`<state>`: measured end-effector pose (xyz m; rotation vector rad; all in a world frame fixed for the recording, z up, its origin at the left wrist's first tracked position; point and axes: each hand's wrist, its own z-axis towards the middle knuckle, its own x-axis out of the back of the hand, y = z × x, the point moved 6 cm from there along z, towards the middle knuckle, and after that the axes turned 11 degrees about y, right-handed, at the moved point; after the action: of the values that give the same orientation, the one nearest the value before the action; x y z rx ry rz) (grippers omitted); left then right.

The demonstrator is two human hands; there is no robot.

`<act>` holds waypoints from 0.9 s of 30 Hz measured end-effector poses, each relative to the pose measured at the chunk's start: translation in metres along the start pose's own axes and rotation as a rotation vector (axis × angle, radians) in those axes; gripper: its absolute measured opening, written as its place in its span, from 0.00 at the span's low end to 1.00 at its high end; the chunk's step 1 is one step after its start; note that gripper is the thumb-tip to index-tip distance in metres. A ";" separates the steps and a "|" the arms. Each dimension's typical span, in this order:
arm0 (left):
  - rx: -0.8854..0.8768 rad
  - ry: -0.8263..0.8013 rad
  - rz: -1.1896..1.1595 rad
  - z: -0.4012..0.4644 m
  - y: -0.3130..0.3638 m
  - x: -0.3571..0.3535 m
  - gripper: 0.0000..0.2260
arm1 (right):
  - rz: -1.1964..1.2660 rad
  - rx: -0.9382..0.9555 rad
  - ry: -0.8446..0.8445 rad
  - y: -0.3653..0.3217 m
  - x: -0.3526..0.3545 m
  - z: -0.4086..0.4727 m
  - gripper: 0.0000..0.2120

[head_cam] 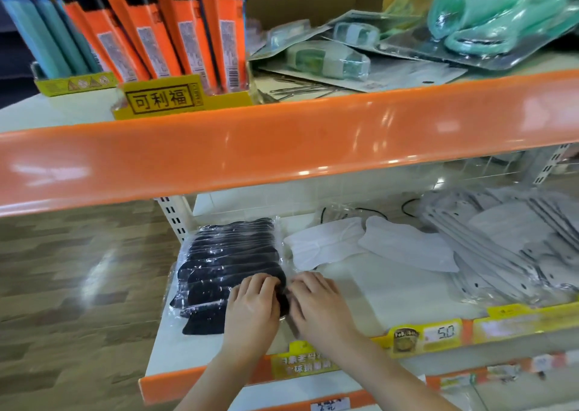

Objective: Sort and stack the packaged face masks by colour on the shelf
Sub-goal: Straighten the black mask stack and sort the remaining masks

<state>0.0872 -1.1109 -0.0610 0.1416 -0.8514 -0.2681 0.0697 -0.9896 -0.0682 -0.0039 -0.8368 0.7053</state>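
A fanned stack of black masks in clear wrappers (230, 254) lies at the left end of the lower shelf (407, 294). My left hand (252, 305) lies on its near right corner with fingers curled over the top pack. My right hand (319, 302) touches the same corner from the right, fingers bent on the wrapper edge. Two white masks (322, 243) (407, 243) lie behind my hands in the shelf's middle. A spread pile of grey-white packaged masks (507, 244) fills the right end.
The orange edge of the upper shelf (282, 141) juts out above my hands. On it stand orange-and-black packs in a yellow box (175, 97), teal packs (47, 34) and green packaged goods (470, 25). Yellow price tags (435, 334) line the lower shelf's front. Wood floor (62, 285) lies left.
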 end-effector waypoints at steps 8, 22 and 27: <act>-0.048 -0.096 -0.111 0.029 0.082 -0.054 0.12 | -0.125 -0.072 0.076 0.100 0.038 -0.002 0.09; -0.144 -0.308 -0.170 0.065 0.217 -0.127 0.14 | -0.238 -0.232 -0.001 0.234 0.112 -0.005 0.13; -0.101 -0.346 -0.194 0.074 0.251 -0.148 0.13 | -0.368 -0.303 -0.028 0.275 0.139 -0.002 0.13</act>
<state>-0.0173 -0.8293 -0.0617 0.0843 -1.1670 -0.5267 -0.0223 -0.6963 -0.0498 -0.1097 -0.9343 0.2294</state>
